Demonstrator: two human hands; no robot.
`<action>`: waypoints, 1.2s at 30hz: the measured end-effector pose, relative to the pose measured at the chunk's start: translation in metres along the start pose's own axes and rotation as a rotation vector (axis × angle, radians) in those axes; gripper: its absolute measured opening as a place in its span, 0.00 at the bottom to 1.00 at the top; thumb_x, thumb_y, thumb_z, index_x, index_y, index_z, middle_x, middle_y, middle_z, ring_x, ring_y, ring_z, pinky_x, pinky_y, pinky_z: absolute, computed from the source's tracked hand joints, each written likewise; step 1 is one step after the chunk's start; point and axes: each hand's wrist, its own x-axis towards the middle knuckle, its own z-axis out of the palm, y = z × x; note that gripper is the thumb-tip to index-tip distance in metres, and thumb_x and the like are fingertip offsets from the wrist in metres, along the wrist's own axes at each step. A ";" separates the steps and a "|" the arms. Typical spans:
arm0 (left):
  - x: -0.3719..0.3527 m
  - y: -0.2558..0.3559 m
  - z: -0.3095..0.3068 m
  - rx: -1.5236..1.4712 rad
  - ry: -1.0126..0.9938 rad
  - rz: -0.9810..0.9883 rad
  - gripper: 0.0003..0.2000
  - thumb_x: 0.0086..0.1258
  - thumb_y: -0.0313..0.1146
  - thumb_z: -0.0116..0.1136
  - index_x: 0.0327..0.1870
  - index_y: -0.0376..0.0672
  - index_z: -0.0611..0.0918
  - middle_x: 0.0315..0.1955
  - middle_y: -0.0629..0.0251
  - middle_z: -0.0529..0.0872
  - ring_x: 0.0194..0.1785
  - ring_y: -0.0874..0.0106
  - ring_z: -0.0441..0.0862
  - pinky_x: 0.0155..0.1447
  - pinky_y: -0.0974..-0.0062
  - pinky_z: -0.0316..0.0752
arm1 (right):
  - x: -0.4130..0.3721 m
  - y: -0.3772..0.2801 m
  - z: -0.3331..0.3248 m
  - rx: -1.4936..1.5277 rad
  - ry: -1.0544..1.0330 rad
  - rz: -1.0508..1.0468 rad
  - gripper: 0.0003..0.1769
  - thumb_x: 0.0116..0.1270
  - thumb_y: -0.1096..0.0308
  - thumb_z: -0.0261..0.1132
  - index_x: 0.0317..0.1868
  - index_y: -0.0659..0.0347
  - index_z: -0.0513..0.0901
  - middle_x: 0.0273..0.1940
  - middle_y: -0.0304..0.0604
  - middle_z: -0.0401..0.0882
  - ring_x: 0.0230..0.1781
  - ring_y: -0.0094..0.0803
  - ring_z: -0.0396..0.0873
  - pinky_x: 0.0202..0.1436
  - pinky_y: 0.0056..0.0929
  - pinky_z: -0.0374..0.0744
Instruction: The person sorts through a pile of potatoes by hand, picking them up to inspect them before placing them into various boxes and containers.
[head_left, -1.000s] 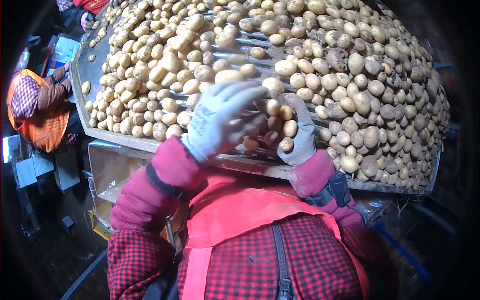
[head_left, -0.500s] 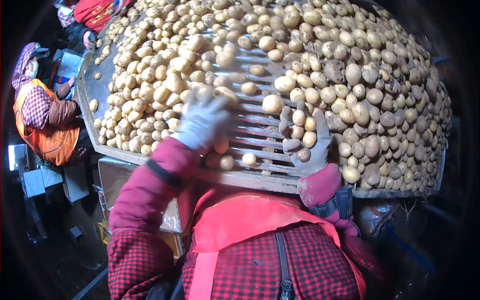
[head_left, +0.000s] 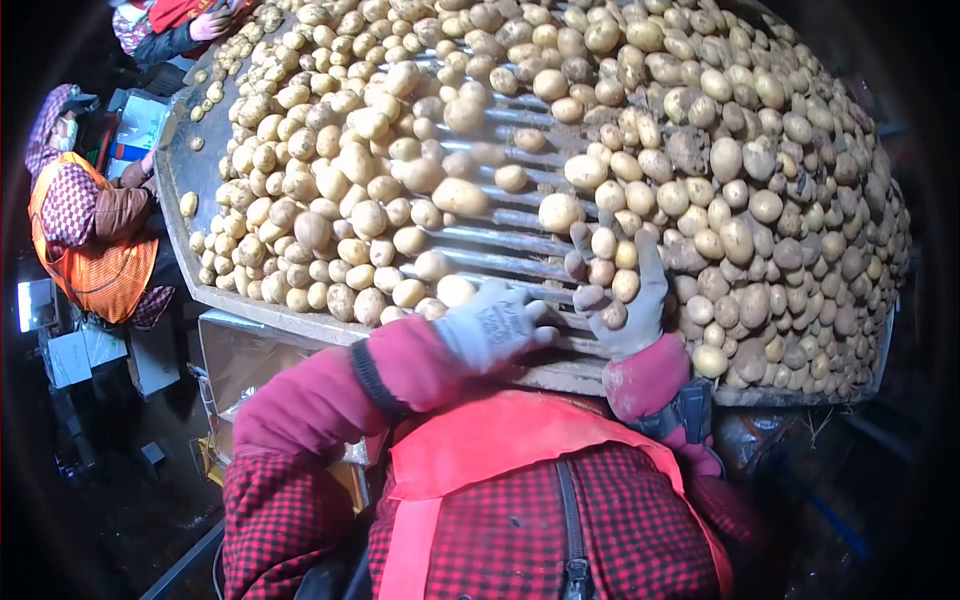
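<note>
A roller sorting table (head_left: 480, 240) is heaped with potatoes (head_left: 720, 190). My right hand (head_left: 615, 285), in a grey glove, lies palm up on the rollers and cups several small potatoes (head_left: 610, 265). My left hand (head_left: 495, 325), also gloved, hovers low over the near edge of the rollers, its fingers loosely curled toward the right hand. Whether the left hand holds anything is hidden. A cleared strip of bare rollers runs between the two potato masses.
The table's metal rim (head_left: 270, 310) runs along the near side. A person in an orange vest (head_left: 85, 230) stands at the left side; another person's hand (head_left: 205, 22) reaches in at the far left corner. A cardboard box (head_left: 240, 350) sits below the rim.
My left hand has come back from the potato pile to the near edge beside my right hand. The right hand has stayed put with its potatoes. Loose potatoes have rolled leftward.
</note>
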 end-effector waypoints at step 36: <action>-0.028 -0.259 -0.132 0.731 0.321 -0.665 0.21 0.70 0.45 0.61 0.64 0.57 0.81 0.61 0.62 0.82 0.67 0.53 0.75 0.71 0.47 0.65 | 0.040 0.015 0.024 0.131 -0.019 0.300 0.30 0.79 0.37 0.55 0.67 0.49 0.77 0.59 0.48 0.82 0.47 0.43 0.86 0.36 0.38 0.83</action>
